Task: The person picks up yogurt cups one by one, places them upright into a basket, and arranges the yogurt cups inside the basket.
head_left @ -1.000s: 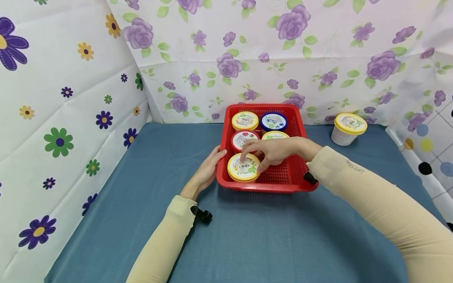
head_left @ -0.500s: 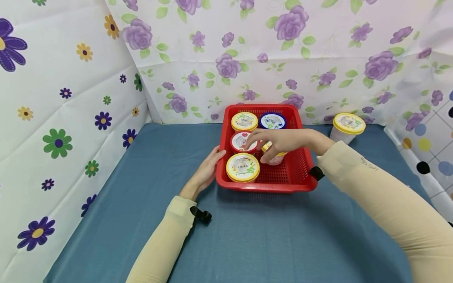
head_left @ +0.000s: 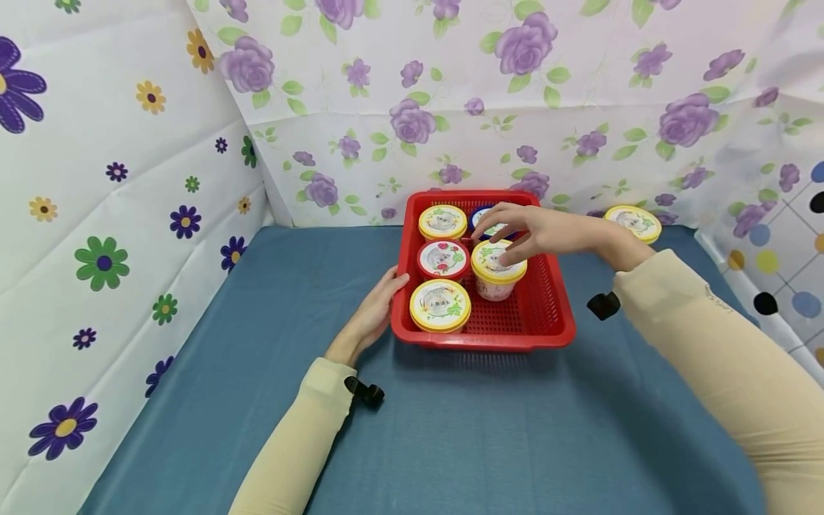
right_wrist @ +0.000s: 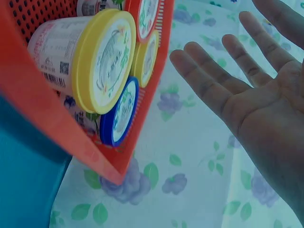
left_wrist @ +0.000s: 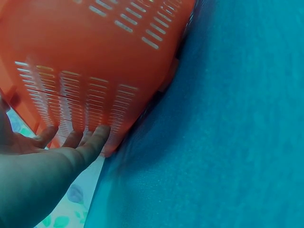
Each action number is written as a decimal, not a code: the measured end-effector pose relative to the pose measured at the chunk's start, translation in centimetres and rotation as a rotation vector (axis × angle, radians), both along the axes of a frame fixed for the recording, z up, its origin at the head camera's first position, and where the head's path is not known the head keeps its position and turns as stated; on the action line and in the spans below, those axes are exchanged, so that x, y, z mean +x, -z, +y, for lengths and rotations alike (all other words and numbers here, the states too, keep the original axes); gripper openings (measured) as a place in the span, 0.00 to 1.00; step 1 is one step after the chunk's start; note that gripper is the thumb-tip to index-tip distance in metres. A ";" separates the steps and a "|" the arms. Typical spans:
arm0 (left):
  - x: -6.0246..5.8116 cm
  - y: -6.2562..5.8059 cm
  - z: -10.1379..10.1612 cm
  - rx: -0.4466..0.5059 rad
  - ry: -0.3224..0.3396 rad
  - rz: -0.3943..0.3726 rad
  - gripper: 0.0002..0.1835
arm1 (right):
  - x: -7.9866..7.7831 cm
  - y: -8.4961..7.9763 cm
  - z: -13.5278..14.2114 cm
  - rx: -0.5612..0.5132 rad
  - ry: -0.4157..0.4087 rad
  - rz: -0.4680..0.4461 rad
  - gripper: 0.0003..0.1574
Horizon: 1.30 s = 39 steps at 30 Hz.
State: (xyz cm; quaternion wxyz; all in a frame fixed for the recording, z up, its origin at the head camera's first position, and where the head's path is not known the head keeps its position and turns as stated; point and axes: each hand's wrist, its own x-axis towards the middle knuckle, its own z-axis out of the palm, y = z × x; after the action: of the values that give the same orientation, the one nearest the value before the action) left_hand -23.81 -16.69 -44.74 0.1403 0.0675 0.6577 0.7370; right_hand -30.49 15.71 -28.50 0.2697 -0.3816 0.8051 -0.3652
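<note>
A red plastic basket (head_left: pixel 560 330) stands on the blue cloth and holds several lidded tubs. My left hand (head_left: pixel 370 315) holds its left side: the thumb lies over the rim, and in the left wrist view the fingers (left_wrist: pixel 97 137) rest against the slotted outer wall. Above the tubs hovers my right hand (head_left: pixel 547 230), fingers spread and holding nothing. Beneath it is a yellow-lidded tub (head_left: pixel 494 287); a blue-lidded tub (head_left: pixel 479 214) behind is partly hidden. Down the basket's left side run a yellow-lidded tub (head_left: pixel 443 220), a red-lidded tub (head_left: pixel 443 257) and another yellow-lidded tub (head_left: pixel 440 304).
One more yellow-lidded tub (head_left: pixel 637 218) stands outside the basket at the back right, partly behind my right wrist. Floral sheeting (head_left: pixel 360 143) hangs behind the table, with more patterned sheeting on both sides. The blue cloth (head_left: pixel 438 429) stretches across the table in front.
My right hand has lifted from the front-left yellow-lidded tub and moved back and right, uncovering the red-lidded tub and the yellow-lidded tub beside it. My left hand stays at the basket.
</note>
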 end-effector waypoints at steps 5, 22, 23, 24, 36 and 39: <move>0.0 0.2 0.0 0.012 0.004 0.004 0.30 | -0.1 0.0 1.3 -0.006 0.039 0.015 0.32; 0.1 0.2 0.2 0.021 0.002 0.008 0.29 | -0.6 0.2 6.5 -0.022 0.240 0.014 0.31; 0.1 0.2 0.2 0.020 0.000 0.009 0.29 | -0.7 0.3 7.0 -0.017 0.249 0.031 0.31; 0.1 0.2 0.2 0.019 0.001 0.011 0.29 | -0.8 0.4 7.4 -0.016 0.259 0.042 0.31; 0.0 0.1 0.1 0.010 0.005 0.007 0.29 | -1.4 1.3 13.0 0.069 0.420 0.122 0.36; 0.0 0.1 0.2 0.012 0.004 0.008 0.29 | -1.4 1.6 14.2 0.089 0.444 0.131 0.36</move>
State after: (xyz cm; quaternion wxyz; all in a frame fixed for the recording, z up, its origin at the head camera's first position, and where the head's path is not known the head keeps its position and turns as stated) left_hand -23.83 -16.53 -44.84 0.1386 0.0725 0.6538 0.7404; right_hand -31.94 29.91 -30.07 0.1465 -0.2057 0.9005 -0.3540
